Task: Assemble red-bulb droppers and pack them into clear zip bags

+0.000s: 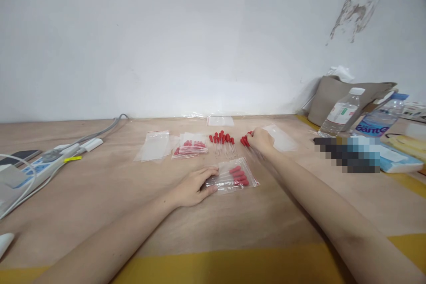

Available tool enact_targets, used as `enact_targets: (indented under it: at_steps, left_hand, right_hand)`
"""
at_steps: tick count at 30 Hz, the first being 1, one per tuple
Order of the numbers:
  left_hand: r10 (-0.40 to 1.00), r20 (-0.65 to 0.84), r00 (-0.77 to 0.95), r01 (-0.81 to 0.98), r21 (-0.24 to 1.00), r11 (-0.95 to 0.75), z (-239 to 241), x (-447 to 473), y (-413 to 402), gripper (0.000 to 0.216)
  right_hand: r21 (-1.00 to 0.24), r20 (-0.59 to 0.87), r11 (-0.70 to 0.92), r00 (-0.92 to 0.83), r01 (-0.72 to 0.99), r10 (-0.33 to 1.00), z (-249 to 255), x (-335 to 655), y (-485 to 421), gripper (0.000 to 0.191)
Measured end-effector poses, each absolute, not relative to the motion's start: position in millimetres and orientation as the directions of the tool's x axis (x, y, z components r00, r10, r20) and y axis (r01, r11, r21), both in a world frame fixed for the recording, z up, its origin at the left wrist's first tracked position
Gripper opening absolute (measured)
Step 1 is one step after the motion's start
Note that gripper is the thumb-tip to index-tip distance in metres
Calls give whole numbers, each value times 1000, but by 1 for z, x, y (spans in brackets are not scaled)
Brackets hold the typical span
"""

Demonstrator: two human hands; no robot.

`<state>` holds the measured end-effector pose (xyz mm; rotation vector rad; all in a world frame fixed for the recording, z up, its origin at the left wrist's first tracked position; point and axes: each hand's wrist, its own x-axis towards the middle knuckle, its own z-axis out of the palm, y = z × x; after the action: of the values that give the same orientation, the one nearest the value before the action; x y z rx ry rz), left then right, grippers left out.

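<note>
My left hand (195, 186) lies on the left end of a clear zip bag (219, 183), thumb and fingers apart on its film. Inside this bag are several droppers with red bulbs (240, 176). Farther right, my right hand (261, 141) is closed on red-bulbed droppers (245, 140); how many it grips is hidden. A loose bunch of droppers (222, 137) lies left of it, red bulbs facing the wall and clear tubes toward me. Left of that bunch sit stacked filled bags (189, 150).
Flat clear bags (155, 145) lie at left, others (281, 137) beyond my right hand, and one (220, 120) by the wall. A power strip (43, 166) with cables is far left. Bottles (341, 113), a grey-brown container (328, 97) and a blue tissue pack (396, 157) stand right.
</note>
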<state>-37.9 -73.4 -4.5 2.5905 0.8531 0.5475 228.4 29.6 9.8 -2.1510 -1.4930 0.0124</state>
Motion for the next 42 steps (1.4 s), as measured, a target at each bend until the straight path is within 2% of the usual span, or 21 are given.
enact_targets:
  at_steps: [4,7,9,12,15,19,22,25,31,38,40,42]
  left_hand:
    - [624,244,742,486,444,-753,-4,-38,-74,34]
    - [627,242,740,492,441,-751,-4,-38,-74,34]
    - [624,244,743,489,439,-754,-4,-38,-74,34]
    - [622,240,745,492,433,-756,-4,-38,-74,34]
    - [627,233,744,501,426,-753,-4,-39,-73,34]
    - [626,228,746,503,424,-753,-5,-38,-73,35]
    - [662,210,720,540,430,-724,-5,-38,-74,44]
    - [678,218,702,554,432,-712,-5,-38,-75,53]
    - [667,214,713,544,431,-720,-3,-37,-76,53]
    - [676,215,705,554,429,-714,-3,-37,-77,51]
    - [671,222,708,551,421,-721,-3,-37,-77,50]
    - [663,229,713,547,411,-730,-2,-37,-77,49]
  right_hand:
    - [-583,358,-79,343,809,868,15,237,24,24]
    - [-717,466,124,340,686,817,15,250,12,36]
    - [-796,461,204,354,569,814,11,258,-1,39]
    - [-922,337,221,379,317,862,1,264,-20,33]
    - [-980,199,188,419,68,886,-9,260,-34,30]
    - [-968,43,141,416,-209,908,-18,245,-41,28]
    - [-933,-44,66,294,-353,955,-22,233,-45,29]
    - [-941,-66,-24,112,-336,992,-26,226,-51,29]
    - [-998,16,11,-80,-61,997,-26,227,-60,31]
    - [-993,-76,-61,-158,97,984,-28,224,-49,32]
    - [-990,-41,-22,-134,141,990,-29,222,-48,31]
    - [-979,60,77,-92,189,994,-29,219,-49,27]
